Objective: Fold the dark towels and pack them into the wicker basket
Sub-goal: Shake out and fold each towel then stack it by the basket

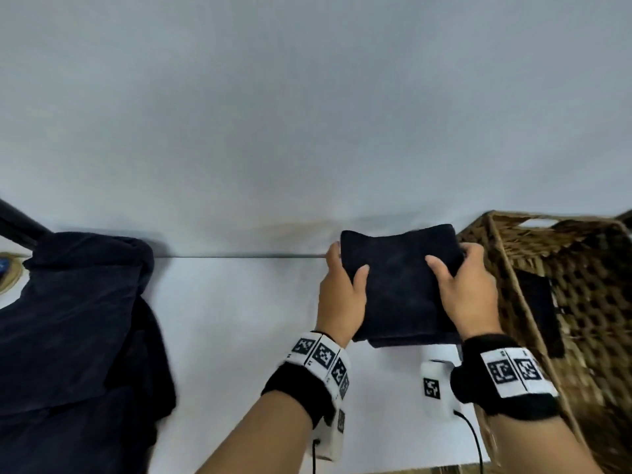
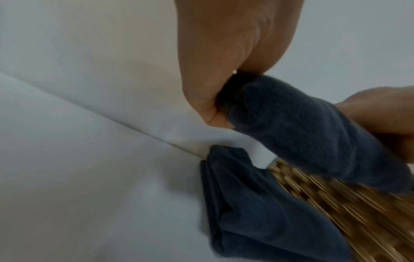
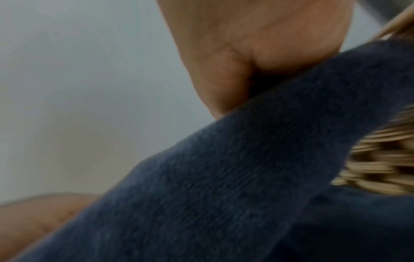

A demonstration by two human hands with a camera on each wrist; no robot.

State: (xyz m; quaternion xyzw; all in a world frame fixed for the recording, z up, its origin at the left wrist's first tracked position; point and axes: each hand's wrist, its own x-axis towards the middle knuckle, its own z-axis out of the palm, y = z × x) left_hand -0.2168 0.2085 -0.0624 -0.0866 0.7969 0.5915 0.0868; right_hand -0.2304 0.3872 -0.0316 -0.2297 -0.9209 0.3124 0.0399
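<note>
A folded dark towel (image 1: pixel 403 285) is held in the air by 2 hands, just left of the wicker basket (image 1: pixel 506 254) and above the white table (image 1: pixel 239 319); the left hand (image 1: pixel 340 295) is clamped on its left edge, thumb laid on top and fingers curled underneath; the right hand (image 1: pixel 468 292) is clamped on its right edge in the same manner, thumb on top. In the left wrist view the thumb and curled fingers (image 2: pixel 208 106) are seen pinching the thick folded edge, with the woven basket wall blurred below; in the right wrist view the same cloth is seen gripped close to the palm, the picture being blurred. The basket stands at the right of the table, and 1 dark folded towel (image 1: pixel 540 309) is seen lying inside it against the woven wall. A heap of unfolded dark towels (image 1: pixel 78 319) is spread at the left of the table, well apart from the hands. Marker-printed wristbands (image 1: pixel 321 354) are worn on both wrists.
</note>
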